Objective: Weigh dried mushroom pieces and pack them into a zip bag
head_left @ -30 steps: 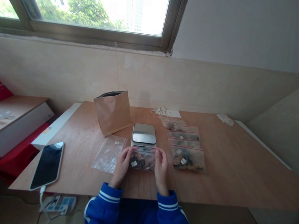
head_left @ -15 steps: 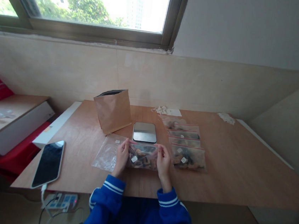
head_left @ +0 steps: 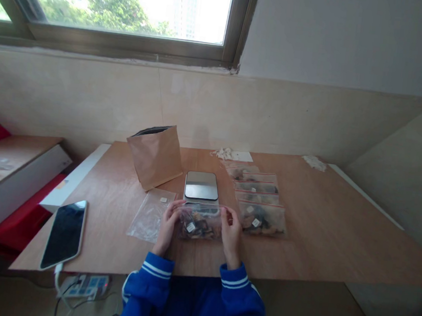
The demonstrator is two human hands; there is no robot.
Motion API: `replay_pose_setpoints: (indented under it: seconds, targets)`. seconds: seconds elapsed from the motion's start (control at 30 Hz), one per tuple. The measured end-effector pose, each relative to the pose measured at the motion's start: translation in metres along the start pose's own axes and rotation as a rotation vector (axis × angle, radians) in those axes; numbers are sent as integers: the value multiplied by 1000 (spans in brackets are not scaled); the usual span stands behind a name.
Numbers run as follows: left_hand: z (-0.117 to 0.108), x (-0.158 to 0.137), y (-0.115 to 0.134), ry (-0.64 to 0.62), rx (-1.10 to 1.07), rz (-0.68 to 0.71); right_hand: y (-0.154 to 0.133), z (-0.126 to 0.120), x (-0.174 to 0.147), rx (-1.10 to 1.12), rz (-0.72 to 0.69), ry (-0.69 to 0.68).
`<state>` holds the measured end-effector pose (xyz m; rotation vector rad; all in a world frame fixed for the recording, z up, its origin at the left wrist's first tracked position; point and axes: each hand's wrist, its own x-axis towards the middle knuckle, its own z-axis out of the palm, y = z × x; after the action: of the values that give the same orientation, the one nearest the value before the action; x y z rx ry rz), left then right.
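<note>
The left hand point(head_left: 167, 222) and right hand point(head_left: 231, 232) grip the upper corners of a clear bag point(head_left: 203, 227) of dark, brown pieces, in front of the scale point(head_left: 201, 184). Held lower than half a second ago, it leaves more of the scale's front edge showing.

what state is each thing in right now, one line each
held plastic bag: filled, top edge between left hand and right hand; seal unclear
paper bag: upright, top open
scale: lying flat, readout illegible
loose clear bag: lying flat, creased
bag row: filled, overlapping
phone: screen dark, cable plugged in
</note>
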<state>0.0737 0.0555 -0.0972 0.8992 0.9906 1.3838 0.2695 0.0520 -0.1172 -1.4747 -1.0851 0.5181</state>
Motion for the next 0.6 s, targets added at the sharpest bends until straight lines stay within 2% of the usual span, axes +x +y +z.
replay_pose_setpoints:
  seconds: [0.37, 0.6]
  targets:
    - [3, 3, -3, 89, -90, -29, 0, -1, -1, -41, -38, 7]
    - [3, 3, 0, 119, -113, -42, 2, -1, -1, -20, -110, -1]
